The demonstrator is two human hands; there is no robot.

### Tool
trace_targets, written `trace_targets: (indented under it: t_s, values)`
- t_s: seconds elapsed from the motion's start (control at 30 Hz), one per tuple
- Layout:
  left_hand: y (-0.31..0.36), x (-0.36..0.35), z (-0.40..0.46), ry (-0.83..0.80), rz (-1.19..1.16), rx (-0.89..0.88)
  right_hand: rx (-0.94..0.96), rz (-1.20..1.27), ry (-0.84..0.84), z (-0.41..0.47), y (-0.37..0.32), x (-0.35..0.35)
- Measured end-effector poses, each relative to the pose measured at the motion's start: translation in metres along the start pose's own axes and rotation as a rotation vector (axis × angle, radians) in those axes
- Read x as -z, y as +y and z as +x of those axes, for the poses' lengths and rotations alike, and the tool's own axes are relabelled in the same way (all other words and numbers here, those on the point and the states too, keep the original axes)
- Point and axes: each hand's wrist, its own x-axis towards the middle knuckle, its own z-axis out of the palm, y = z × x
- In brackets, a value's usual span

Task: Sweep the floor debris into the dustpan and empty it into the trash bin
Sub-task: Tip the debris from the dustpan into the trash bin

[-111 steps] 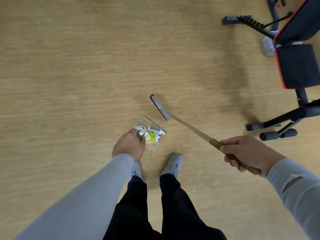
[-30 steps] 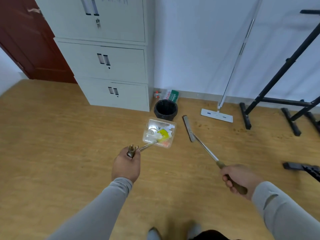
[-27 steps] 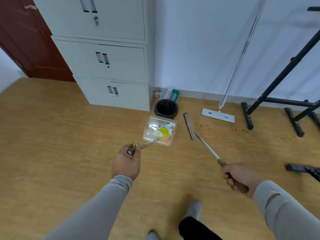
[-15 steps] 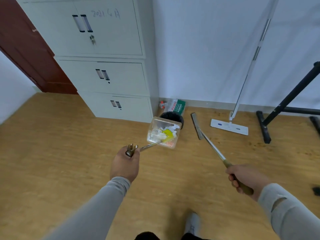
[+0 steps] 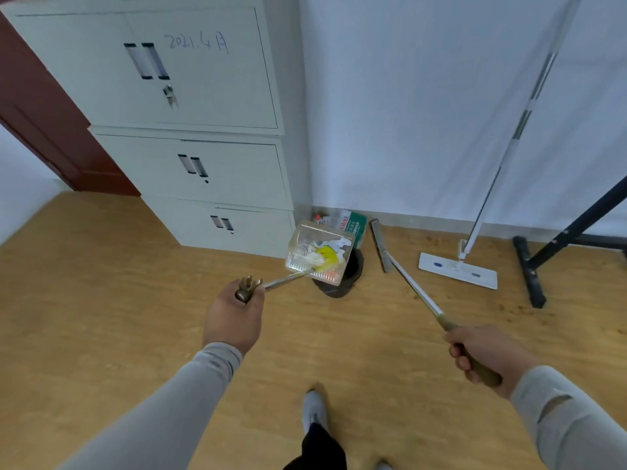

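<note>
Left hand: the left hand (image 5: 234,317) is curled tight round the end of the dustpan's metal handle, arm stretched forward, so the pan rides out ahead of the body.
Dustpan: the clear dustpan (image 5: 319,254) hangs in the air in front of the trash bin, overlapping its near rim as seen from the head camera; whether it is truly over the opening I cannot tell.
Debris: the debris (image 5: 322,257), crumpled white paper and a yellow scrap, sits low in the pan, which seems kept fairly level so nothing spills on the way.
Trash bin: the black trash bin (image 5: 351,276) stands on the wooden floor (image 5: 101,300) near the wall edge, just beside the corner of the grey cabinet (image 5: 203,130).
Right hand: the right hand (image 5: 481,351) is wrapped round the grip of the broom (image 5: 407,283), whose head is raised off to the right of the bin, likely to stay out of the pan's way.
Stage: sweeping looks done; emptying is not yet done.
Next move: bring the pan over the mouth and tip it forward.
Risk: light paper may fall outside the narrow opening.
Nearby: a flat mop (image 5: 458,269) leans on the wall, right of the broom head.
</note>
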Motion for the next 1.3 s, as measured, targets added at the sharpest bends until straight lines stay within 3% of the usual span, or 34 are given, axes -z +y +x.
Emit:
trace_targets:
  t_s: [0.47,1.3]
  values:
    - [-0.002,-0.001,0.163,-0.158,0.213,-0.224,-0.034,0.075,0.093,0.04,-0.083,-0.053]
    - [0.081,-0.037,0.223,-0.329,0.744,-0.791,0.015,0.152,-0.053,0.076,-0.086,-0.06]
